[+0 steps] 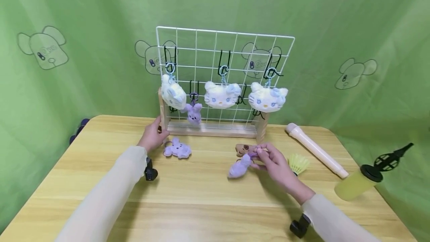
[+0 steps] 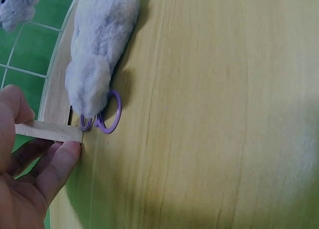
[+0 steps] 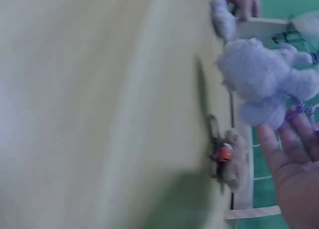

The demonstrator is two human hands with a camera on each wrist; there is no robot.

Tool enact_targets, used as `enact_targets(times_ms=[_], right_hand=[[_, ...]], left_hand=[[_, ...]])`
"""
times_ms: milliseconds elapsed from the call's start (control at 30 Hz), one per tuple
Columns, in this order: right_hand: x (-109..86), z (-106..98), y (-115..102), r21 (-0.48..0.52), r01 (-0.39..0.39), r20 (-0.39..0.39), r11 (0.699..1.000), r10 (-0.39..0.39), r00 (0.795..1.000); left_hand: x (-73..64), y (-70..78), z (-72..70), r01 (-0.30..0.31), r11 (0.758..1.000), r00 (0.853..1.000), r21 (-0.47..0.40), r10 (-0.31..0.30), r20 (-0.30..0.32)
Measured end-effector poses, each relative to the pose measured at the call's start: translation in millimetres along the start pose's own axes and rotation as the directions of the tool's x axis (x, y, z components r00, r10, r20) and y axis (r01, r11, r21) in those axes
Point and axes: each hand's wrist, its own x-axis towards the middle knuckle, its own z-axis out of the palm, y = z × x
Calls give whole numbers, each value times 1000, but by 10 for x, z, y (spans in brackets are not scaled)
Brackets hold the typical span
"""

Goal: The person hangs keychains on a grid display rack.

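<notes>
My left hand (image 1: 152,137) grips the left wooden end piece of a white wire grid rack (image 1: 215,130); the left wrist view has thumb and fingers on either side of that wood. Beside it a purple plush keychain (image 1: 178,149) lies on the table, its purple ring (image 2: 118,114) nearest the hand. In my right hand (image 1: 277,165), another purple plush keychain (image 1: 239,167) is pinched by its ring end, the body held over the tabletop. Just behind it lies a brown plush keychain (image 1: 244,149). A small purple plush (image 1: 193,114) hangs from a black hook on the grid.
Three white cat-head plushes (image 1: 221,95) hang from upper hooks, near bare black hooks (image 1: 241,99) lower down. At the right are a yellow shuttlecock (image 1: 298,163), a pale pink microphone-shaped stick (image 1: 315,148) and a yellow cup with black lid (image 1: 356,185). Green curtain (image 1: 100,66) stands behind.
</notes>
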Motion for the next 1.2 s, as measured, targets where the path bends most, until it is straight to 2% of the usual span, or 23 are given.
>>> enact_targets(times_ms=[167,267,367,600,833,1033,1200], right_hand=[[162,-92,-117,219,52,-18,974,-50,999],[229,-128,-211,296,75,-41,952,-66,997],[269,-133,-286,341,50,-53,939,-35,998],[373,-43,-409,328,-4,-80,945,32,996],[538,85,-572,362,31,-122,932,15,992],[692,187,-666,224,105,-191,969,-62,980],[819,284,-709,126,150,-257,981,-114,960]], left_hand=[[4,18,11,7,1000,1000,0,-7,7],[-2,22,7,0,1000,1000,1,0,9],[-7,24,0,-9,1000,1000,1,9,7],[5,0,5,2,1000,1000,-3,-2,8],[3,-32,-2,8,1000,1000,-7,-8,7],[23,-50,1,7,1000,1000,-8,-7,7],[23,-48,3,6,1000,1000,-23,-6,10]])
